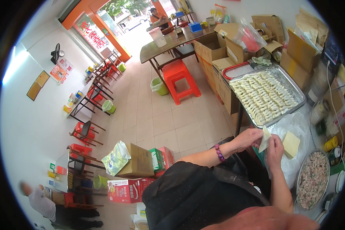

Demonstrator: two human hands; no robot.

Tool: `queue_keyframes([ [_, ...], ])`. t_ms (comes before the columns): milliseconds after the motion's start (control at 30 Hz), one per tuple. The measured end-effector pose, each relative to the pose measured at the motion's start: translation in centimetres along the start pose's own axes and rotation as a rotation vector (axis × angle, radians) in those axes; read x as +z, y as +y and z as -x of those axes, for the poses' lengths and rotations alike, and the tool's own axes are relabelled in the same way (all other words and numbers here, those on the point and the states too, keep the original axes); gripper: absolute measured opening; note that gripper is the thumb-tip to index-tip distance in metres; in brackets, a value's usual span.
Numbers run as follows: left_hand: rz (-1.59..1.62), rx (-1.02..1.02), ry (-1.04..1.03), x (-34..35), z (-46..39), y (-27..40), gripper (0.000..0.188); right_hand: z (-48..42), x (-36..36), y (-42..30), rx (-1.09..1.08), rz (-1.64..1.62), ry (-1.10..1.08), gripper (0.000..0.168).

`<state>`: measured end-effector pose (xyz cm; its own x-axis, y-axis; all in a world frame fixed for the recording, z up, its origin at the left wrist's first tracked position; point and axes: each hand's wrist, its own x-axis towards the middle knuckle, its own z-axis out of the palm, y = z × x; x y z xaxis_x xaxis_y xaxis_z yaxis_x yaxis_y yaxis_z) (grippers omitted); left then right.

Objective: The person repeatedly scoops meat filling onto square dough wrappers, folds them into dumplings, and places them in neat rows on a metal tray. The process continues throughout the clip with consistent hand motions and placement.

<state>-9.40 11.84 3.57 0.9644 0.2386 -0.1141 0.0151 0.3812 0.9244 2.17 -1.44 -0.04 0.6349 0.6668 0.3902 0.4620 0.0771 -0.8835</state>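
Note:
Between my left hand (251, 136) and my right hand (276, 148) is a pale dough wrapper (265, 139), pinched by the fingers of both and seemingly folded. Any filling inside it cannot be seen. A beaded bracelet circles the left wrist. Beyond the hands, rows of folded dumplings (264, 96) lie on a metal tray (300, 95). Right beside my right hand, a stack of square dough wrappers (291, 144) rests on a clear plastic bag (300, 123). Lower right stands a bowl of minced filling (313, 178) with green bits.
Cardboard boxes (231, 51) and a red-rimmed tray (233, 69) adjoin the dumpling tray. Jars and a white cable (332, 95) are at the right edge. A red plastic stool (179, 77) stands on the tiled floor. One person (41, 201) is at lower left, another (158, 17) sits near the doorway.

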Motion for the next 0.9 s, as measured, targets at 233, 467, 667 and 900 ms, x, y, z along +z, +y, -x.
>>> queue_keyframes([
  [233,-0.014,0.043,0.069,0.5,-0.3,-0.6,0.024,-0.2,-0.1,-0.2,-0.086,-0.020,-0.029,0.015],
  [467,0.090,-0.004,0.133,0.5,-0.9,-1.7,0.021,-0.5,0.0,-1.1,-0.237,0.108,-0.044,0.010],
  [667,0.339,-0.032,0.041,0.3,-1.0,-2.6,0.024,-0.5,-0.3,-1.5,-0.210,0.098,-0.027,0.012],
  [900,0.374,-0.037,0.019,0.2,-0.3,-2.5,0.023,-0.3,-0.6,-0.7,-0.058,-0.022,-0.070,0.011],
])
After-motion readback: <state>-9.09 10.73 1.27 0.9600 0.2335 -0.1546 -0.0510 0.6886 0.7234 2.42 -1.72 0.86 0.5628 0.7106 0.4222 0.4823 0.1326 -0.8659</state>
